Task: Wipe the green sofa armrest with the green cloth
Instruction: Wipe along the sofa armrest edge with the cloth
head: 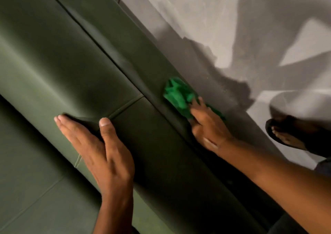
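Green cloth (179, 95): bunched on armrest (136, 69) outer edge, frame centre-right.
Right hand (206, 124): flat, pinning cloth.
Left hand (100, 144): spread wide, bracing sofa top.
Risk: cloth could slip off toward floor (232, 27).

Two hands (100, 144), one cloth (179, 96), one foot (284, 135).

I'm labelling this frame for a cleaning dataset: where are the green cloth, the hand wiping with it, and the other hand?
green cloth (177, 94): head view, crumpled middle.
right hand (208, 126): head view, back of hand.
left hand (100, 144): head view, back of hand.
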